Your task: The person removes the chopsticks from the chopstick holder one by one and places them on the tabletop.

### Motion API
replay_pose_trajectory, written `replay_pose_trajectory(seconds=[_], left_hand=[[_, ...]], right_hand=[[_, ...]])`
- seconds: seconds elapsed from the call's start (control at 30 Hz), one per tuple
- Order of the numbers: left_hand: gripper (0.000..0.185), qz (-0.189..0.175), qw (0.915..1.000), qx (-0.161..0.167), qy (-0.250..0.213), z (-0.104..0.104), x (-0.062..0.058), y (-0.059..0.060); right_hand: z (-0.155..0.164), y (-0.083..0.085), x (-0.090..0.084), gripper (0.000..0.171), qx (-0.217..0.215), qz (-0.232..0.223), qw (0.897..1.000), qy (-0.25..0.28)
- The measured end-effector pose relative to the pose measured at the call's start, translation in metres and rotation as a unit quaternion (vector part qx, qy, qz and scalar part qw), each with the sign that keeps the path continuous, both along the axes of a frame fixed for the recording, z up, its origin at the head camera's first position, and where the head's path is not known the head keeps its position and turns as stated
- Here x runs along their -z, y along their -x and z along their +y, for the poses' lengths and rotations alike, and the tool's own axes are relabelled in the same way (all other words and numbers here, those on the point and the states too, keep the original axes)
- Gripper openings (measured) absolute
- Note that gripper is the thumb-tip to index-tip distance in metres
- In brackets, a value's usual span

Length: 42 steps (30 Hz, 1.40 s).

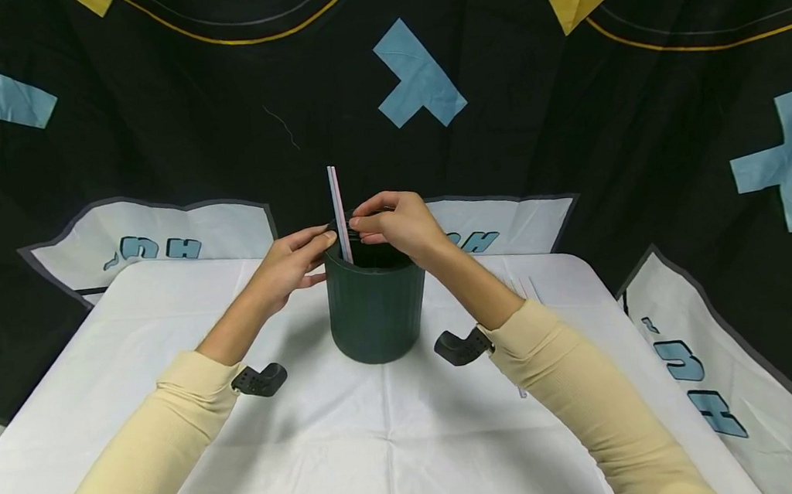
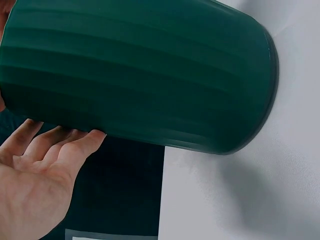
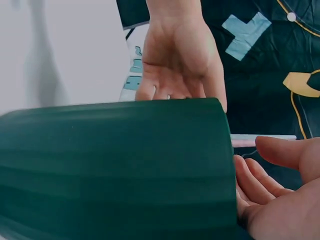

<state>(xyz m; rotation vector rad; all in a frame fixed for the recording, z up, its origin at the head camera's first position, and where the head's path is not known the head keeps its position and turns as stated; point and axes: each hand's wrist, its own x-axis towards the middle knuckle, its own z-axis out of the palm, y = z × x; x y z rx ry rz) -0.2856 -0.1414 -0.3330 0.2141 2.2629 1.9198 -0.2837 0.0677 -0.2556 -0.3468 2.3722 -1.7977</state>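
One dark green ribbed cup (image 1: 375, 304) stands upright mid-tabletop (image 1: 397, 441). Head view alone shows two straws (image 1: 339, 213), pink and pale blue, standing in it. Left hand (image 1: 290, 267): grip relaxed, fingertips (image 2: 75, 142) touching the cup wall. Right hand (image 1: 394, 225) at the rim beside the straws; its grip cannot be told.

Light is even and fairly bright, falling from above. The cup (image 1: 375, 303) casts a soft shadow on the table (image 1: 383, 434) toward the wearer, between the forearms, and a faint grey one shows beyond the left hand (image 2: 30, 190) in the left wrist view. There is no glare. The head view is sharp at the centre and bends outward at its edges. In the wrist views the cup is close and soft, and the right hand (image 3: 280, 195) is slightly blurred.
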Motion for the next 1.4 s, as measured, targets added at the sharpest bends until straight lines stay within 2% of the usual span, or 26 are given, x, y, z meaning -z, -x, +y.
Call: replay_pose_trajectory(seconds=[0.2,0.57,0.77,1.0,1.2,1.4], left_hand=[[0.062,-0.002,1.0000,0.003,-0.001,0.001,0.000,0.000],[0.064,0.000,1.0000,0.009,0.002,-0.002,-0.002,-0.001],[0.064,-0.003,1.0000,0.007,-0.004,-0.002,-0.002,-0.001],[0.063,-0.007,1.0000,0.001,-0.003,0.000,0.000,0.001],[0.061,-0.003,1.0000,0.003,-0.003,0.000,0.000,0.001],[0.062,0.002,1.0000,0.005,0.000,-0.001,0.000,0.000]], right_hand=[[-0.006,0.003,0.004,0.017,0.001,0.009,1.000,-0.012],[-0.014,0.005,0.011,0.015,-0.001,0.044,0.996,-0.073],[-0.017,0.003,0.013,0.011,0.017,0.059,0.995,-0.085],[-0.015,0.002,0.014,0.008,0.033,0.059,0.996,-0.049],[-0.009,0.003,0.008,0.010,0.025,0.029,0.999,0.012],[0.001,0.002,-0.001,0.011,0.027,0.013,0.999,0.044]])
